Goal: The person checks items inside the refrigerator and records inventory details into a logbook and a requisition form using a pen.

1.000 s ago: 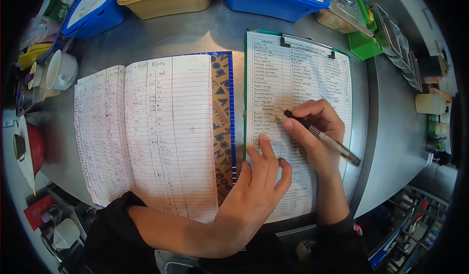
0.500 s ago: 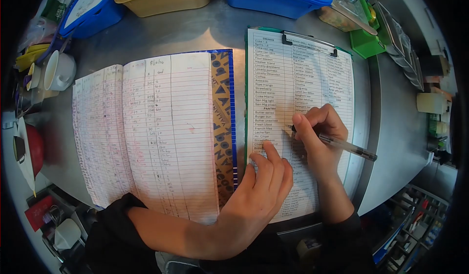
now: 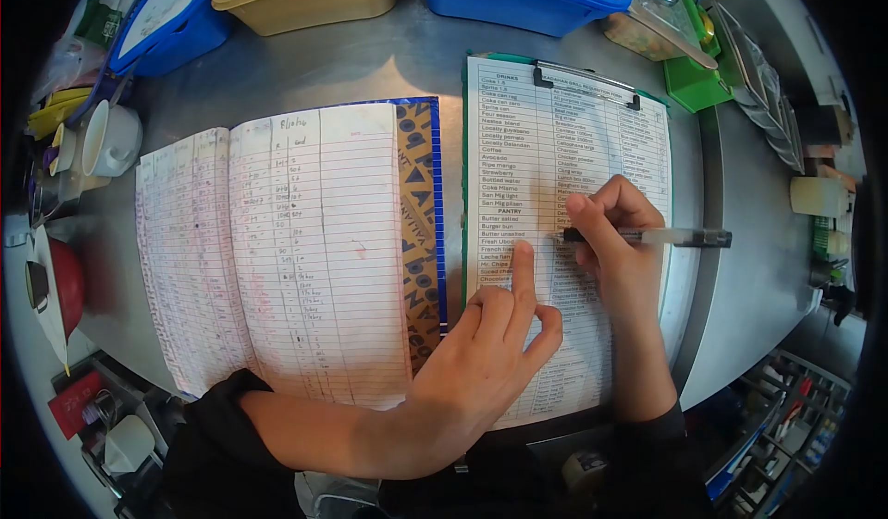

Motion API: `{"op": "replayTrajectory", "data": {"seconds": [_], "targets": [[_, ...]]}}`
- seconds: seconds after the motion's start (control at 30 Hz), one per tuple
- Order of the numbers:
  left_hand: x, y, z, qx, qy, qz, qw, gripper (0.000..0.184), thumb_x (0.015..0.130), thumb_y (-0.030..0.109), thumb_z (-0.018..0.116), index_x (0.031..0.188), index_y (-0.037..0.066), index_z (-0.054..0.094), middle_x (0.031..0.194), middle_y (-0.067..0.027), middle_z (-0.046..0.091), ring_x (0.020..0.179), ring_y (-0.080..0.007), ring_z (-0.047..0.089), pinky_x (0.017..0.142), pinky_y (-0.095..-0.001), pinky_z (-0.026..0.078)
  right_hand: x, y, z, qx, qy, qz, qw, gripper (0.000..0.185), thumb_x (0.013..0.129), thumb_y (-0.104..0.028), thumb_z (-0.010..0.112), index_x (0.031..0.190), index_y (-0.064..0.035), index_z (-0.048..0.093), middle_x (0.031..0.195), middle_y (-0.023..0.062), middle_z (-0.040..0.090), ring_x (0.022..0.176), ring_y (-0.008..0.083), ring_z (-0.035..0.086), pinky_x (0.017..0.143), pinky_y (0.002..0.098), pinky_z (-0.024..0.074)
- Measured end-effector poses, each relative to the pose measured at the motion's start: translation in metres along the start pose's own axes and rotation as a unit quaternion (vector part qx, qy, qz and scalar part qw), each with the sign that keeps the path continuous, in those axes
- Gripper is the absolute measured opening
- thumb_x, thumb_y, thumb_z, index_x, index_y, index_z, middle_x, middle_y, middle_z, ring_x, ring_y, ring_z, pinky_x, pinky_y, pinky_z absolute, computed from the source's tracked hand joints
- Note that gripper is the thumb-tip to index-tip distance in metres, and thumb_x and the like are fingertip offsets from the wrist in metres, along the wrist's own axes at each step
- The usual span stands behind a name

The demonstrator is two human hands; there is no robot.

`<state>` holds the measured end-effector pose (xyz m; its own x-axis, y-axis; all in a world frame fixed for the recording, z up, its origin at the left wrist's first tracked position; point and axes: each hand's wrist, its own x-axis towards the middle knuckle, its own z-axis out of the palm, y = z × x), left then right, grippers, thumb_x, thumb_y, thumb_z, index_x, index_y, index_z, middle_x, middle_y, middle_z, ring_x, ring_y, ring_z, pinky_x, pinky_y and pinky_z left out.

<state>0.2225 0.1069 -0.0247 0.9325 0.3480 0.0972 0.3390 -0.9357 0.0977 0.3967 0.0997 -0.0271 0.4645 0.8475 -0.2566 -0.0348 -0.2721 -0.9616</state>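
Left hand (image 3: 486, 348) with 1 finger extended, others curled, right hand (image 3: 620, 237) pinching, both sleeves dark

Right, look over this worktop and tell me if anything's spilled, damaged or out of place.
Nothing looks spilled or broken. The open notebook looks worn: its left-hand page edges lie uneven, and faint reddish marks show on the right page. I'd read that as heavy use rather than real damage.
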Motion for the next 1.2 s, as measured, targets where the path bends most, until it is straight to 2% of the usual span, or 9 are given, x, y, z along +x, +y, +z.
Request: {"op": "replayTrajectory", "data": {"seconds": [0.03,0.07,0.1,0.13,0.2,0.3,0.53,0.7,1.2], "targets": [[0.001,0.0,-0.001,0.0,0.001,0.001,1.0,0.03,0.079,0.012,0.056,0.108,0.008,0.055,0.124,-0.0288,0.048,0.071,-0.0148,0.045,0.066,-0.0167,0.046,0.001,-0.002,0.001,0.011,-0.001,0.018,1.0,0.023,0.083,-0.01,0.067,0.068,-0.007,0.049,0.058,-0.0014,0.054,0.046,0.0011,0.044,0.042,0.0153,0.0292],[0.001,0.0,-0.002,0.003,-0.005,-0.002,1.0,0.033,0.079,0.018,0.058,0.111,0.009,0.055,0.126,-0.0282,0.047,0.07,-0.0144,0.044,0.067,-0.0167,0.045,0.0,-0.002,0.003,0.009,0.0,0.017,1.0,0.023,0.083,-0.01,0.067,0.068,-0.007,0.049,0.058,-0.0014,0.054,0.046,0.0011,0.044,0.042,0.0153,0.0292],[0.002,0.0,-0.002,0.006,-0.012,-0.005,1.0,0.037,0.079,0.024,0.059,0.113,0.009,0.054,0.127,-0.0277,0.046,0.069,-0.0141,0.042,0.067,-0.0168,0.044,0.0,-0.002,0.006,-0.022,0.02,-0.027,0.999,0.023,0.081,-0.008,0.068,0.068,-0.0068,0.049,0.058,-0.0012,0.054,0.046,0.0014,0.044,0.042,0.0155,0.0299],[0.002,-0.001,-0.003,0.006,-0.011,-0.006,1.0,0.037,0.079,0.024,0.059,0.113,0.009,0.054,0.127,-0.0277,0.046,0.069,-0.0141,0.042,0.067,-0.0168,0.044,0.0,-0.002,0.007,-0.053,0.039,-0.071,0.995,0.023,0.08,-0.007,0.069,0.067,-0.0066,0.049,0.058,-0.0011,0.054,0.046,0.0016,0.044,0.042,0.0157,0.0305],[0.003,-0.002,-0.004,0.031,-0.035,0.006,0.999,0.052,0.078,0.038,0.061,0.119,0.008,0.053,0.13,-0.0256,0.044,0.07,-0.0144,0.041,0.069,-0.0186,0.043,0.0,0.004,0.008,-0.052,0.047,-0.099,0.993,0.024,0.079,-0.005,0.069,0.066,-0.0062,0.049,0.058,-0.0013,0.054,0.046,0.0015,0.043,0.043,0.0161,0.031],[0.004,-0.002,-0.007,0.034,-0.054,0.01,0.998,0.06,0.077,0.044,0.062,0.123,0.007,0.051,0.132,-0.0232,0.043,0.071,-0.0146,0.041,0.068,-0.0194,0.042,0.0,0.016,0.004,-0.047,0.054,-0.127,0.989,0.026,0.079,-0.002,0.068,0.062,-0.0054,0.048,0.058,-0.0019,0.054,0.048,0.0012,0.042,0.044,0.0168,0.0314],[0.004,-0.001,-0.002,-0.004,-0.03,-0.006,1.0,0.058,0.075,0.038,0.065,0.12,0.005,0.052,0.132,-0.0222,0.043,0.074,-0.0146,0.044,0.066,-0.0198,0.042,0.003,0.026,0.002,-0.102,0.058,-0.2,0.973,0.026,0.077,0.001,0.066,0.059,-0.004,0.048,0.055,-0.0021,0.052,0.049,0.0005,0.04,0.044,0.0174,0.0301],[0.003,-0.001,-0.003,0.007,-0.015,-0.006,1.0,0.058,0.072,0.037,0.067,0.118,0.004,0.055,0.131,-0.0226,0.045,0.075,-0.014,0.046,0.067,-0.0199,0.042,0.002,0.025,0.004,-0.124,0.054,-0.207,0.969,0.026,0.077,0.001,0.066,0.059,-0.0036,0.048,0.055,-0.0015,0.052,0.048,0.0006,0.041,0.043,0.017,0.0297],[0.003,-0.001,-0.002,0.009,-0.007,-0.006,1.0,0.056,0.073,0.036,0.067,0.117,0.004,0.056,0.13,-0.0226,0.046,0.071,-0.0137,0.046,0.066,-0.0195,0.043,0.001,0.027,0.002,-0.123,0.057,-0.218,0.966,0.026,0.076,0.005,0.064,0.059,-0.0033,0.045,0.055,-0.0009,0.051,0.049,0.0009,0.04,0.044,0.0171,0.0303]]}}
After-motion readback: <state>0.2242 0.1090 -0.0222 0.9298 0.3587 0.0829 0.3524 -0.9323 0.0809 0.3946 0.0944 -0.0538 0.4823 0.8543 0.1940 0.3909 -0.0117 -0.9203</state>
